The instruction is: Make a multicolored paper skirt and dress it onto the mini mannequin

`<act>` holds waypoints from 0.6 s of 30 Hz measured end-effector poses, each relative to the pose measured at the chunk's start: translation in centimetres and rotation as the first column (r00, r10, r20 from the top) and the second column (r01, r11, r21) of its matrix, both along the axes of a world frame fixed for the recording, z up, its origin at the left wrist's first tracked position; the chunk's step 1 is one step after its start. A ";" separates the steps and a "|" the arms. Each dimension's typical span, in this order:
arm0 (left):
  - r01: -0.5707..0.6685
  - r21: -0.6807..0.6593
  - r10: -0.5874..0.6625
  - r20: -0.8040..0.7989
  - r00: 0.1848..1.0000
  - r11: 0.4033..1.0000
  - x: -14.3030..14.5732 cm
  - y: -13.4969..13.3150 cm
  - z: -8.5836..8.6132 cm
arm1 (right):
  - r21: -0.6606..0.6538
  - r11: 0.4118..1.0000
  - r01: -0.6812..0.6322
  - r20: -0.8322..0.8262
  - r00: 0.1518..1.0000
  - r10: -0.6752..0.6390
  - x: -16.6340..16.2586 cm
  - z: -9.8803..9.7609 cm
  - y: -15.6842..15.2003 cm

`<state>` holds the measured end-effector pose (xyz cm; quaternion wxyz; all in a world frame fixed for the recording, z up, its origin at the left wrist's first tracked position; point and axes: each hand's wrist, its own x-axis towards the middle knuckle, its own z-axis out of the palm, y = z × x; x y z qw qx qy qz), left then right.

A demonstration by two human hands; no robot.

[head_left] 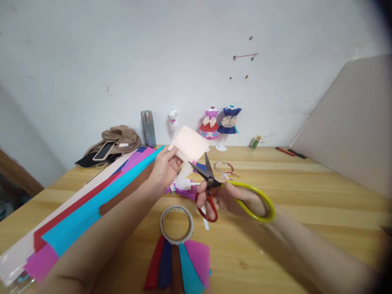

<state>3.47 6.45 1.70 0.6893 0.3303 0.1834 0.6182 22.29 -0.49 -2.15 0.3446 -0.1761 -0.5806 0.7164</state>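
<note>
My left hand [167, 166] pinches a folded piece of cream crepe paper [191, 143] by its left edge and holds it up above the table. In my right hand [225, 200] is a pair of scissors [210, 179] with one yellow and one red handle loop. Their dark blades are spread apart, with the tips close to the paper's lower right edge; whether they touch it I cannot tell. Below the hands, a roll of tape [163, 237] lies on a fan of colored paper strips [177, 265]. A white glue bottle [183, 184] lies behind, among purple scraps.
Rolled colored paper sheets [73, 224] stretch along the left. Behind them are a cap with a phone [104, 151] and a flask [148, 128]. Small dress forms in paper dresses [229, 120] stand by the wall. Red and black cutters [286, 152] lie at the back right.
</note>
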 end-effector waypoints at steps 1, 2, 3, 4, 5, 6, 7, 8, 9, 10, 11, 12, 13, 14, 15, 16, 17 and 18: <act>0.007 -0.006 -0.007 0.010 1.000 1.000 0.1 -0.2 0.1 | -0.019 1.000 -0.005 -0.010 1.000 0.005 0.0 -0.1 0.1; 0.013 -0.009 -0.013 0.015 1.000 1.000 0.3 -0.4 0.1 | -0.034 0.999 -0.009 -0.018 1.000 0.008 0.1 -0.2 0.2; 0.017 -0.010 -0.017 0.017 1.000 1.000 0.4 -0.5 0.1 | -0.040 0.999 -0.013 -0.027 1.000 0.011 0.2 -0.3 0.2; 0.019 -0.008 -0.019 0.015 1.000 1.000 0.4 -0.6 0.1 | -0.035 0.999 -0.017 -0.035 0.999 0.016 0.3 -0.4 0.3; 0.016 -0.005 -0.016 0.011 1.000 1.000 0.4 -0.5 0.1 | -0.023 1.000 -0.017 -0.042 0.999 0.016 0.4 -0.5 0.4; 0.007 -0.001 -0.007 0.004 1.000 1.000 0.4 -0.4 0.0 | -0.007 1.000 -0.014 -0.045 0.999 0.014 0.5 -0.5 0.4; -0.007 0.001 0.007 -0.010 1.000 1.000 0.2 -0.2 -0.1 | 0.014 1.000 -0.006 -0.045 0.999 0.007 0.6 -0.5 0.4; -0.034 -0.003 0.033 -0.034 0.999 0.999 0.1 0.1 -0.3 | 0.038 0.999 0.016 -0.045 0.999 -0.014 0.6 -0.5 0.5; -0.066 -0.012 0.065 -0.066 0.996 0.998 -0.1 0.4 -0.5 | 0.063 0.997 0.054 -0.042 0.998 -0.052 0.5 -0.4 0.5; -0.101 -0.026 0.098 -0.098 0.990 0.995 -0.3 0.8 -0.6 | 0.092 0.989 0.116 -0.041 0.993 -0.113 0.4 -0.4 0.5; -0.133 -0.042 0.126 -0.126 0.984 0.990 -0.5 1.1 -0.8 | 0.127 0.970 0.209 -0.049 0.978 -0.204 0.3 -0.3 0.5; -0.153 -0.057 0.144 -0.147 0.979 0.987 -0.6 1.3 -0.9 | 0.165 0.930 0.327 -0.064 0.945 -0.321 0.2 -0.2 0.6; -0.158 -0.066 0.146 -0.161 0.976 0.985 -0.7 1.5 -1.0 | 0.203 0.863 0.462 -0.082 0.887 -0.455 0.0 0.0 0.6; -0.148 -0.065 0.135 -0.178 0.975 0.987 -0.7 1.5 -1.0 | 0.244 0.771 0.589 -0.096 0.806 -0.585 -0.2 0.1 0.6; -0.128 -0.059 0.114 -0.201 0.973 0.990 -0.5 1.3 -1.0 | 0.291 0.667 0.686 -0.101 0.715 -0.692 -0.3 0.3 0.5; -0.105 -0.051 0.091 -0.229 0.969 0.993 -0.3 1.0 -0.9 | 0.344 0.567 0.748 -0.100 0.630 -0.770 -0.4 0.5 0.4; -0.080 -0.046 0.066 -0.256 0.964 0.996 -0.1 0.6 -0.9 | 0.398 0.492 0.774 -0.090 0.567 -0.819 -0.4 0.7 0.3; -0.057 -0.040 0.043 -0.284 0.958 0.998 0.2 0.1 -0.9 | 0.450 0.447 0.773 -0.068 0.529 -0.846 -0.5 0.9 0.1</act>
